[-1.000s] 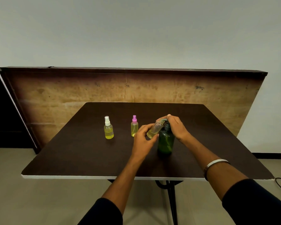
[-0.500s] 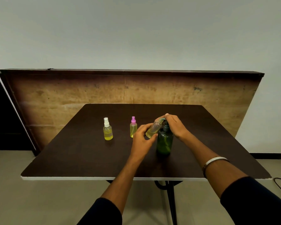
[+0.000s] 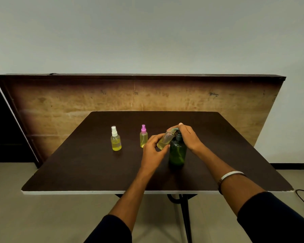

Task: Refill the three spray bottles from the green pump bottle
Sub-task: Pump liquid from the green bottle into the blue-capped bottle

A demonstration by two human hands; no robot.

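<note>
The left hand was curled round a small uncapped spray bottle, thumb and fingers pinching its lower body; the bottle was lifted off the table and tilted, its open neck leaning up and to the right toward the spout of the green pump bottle; a little yellow liquid lay pooled at its low end. The right hand lay over the pump head of the green bottle, palm down, fingers bent forward across the top with the fingertips reaching past the spout; how hard it pressed could not be told, and whether the fingers truly closed round the pump was hidden by the hand itself; it rested on the pump rather than gripping the body. The green pump bottle stood upright on the dark table, right of centre, just beside the left hand. Two other spray bottles stood upright and capped to the left; the pink-capped bottle was close to the left hand's knuckles; the white-capped bottle stood further left, well apart from both hands; each held yellow liquid. A pale bangle circled the right wrist.
</note>
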